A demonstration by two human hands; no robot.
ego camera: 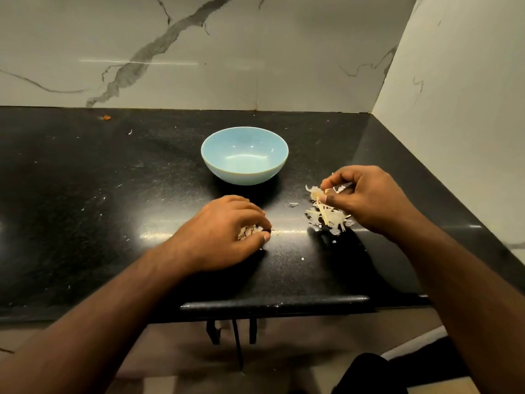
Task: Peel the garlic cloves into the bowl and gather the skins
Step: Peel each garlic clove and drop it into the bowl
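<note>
Garlic skins half gathered, bowl showing no cloves

Countertop [85, 194], black and speckled, carries a pale blue bowl [245, 155] at twelve o'clock from the hands, upright, and from here its inside looks bare, so I judge the peeling either hardly begun or its cloves out of sight. Right hand [369, 200], at three o'clock from the other, pinches a tuft of papery skins between thumb and curled fingers, just above the loose pile of skins [326, 216] whose strands run roughly from twelve to six o'clock. Left hand [224, 231] curls down over a smaller clump of skins [248, 232] on the counter; whether a clove lies inside I cannot tell. Stray flecks still dot the surface, so sweeping remains.
</note>
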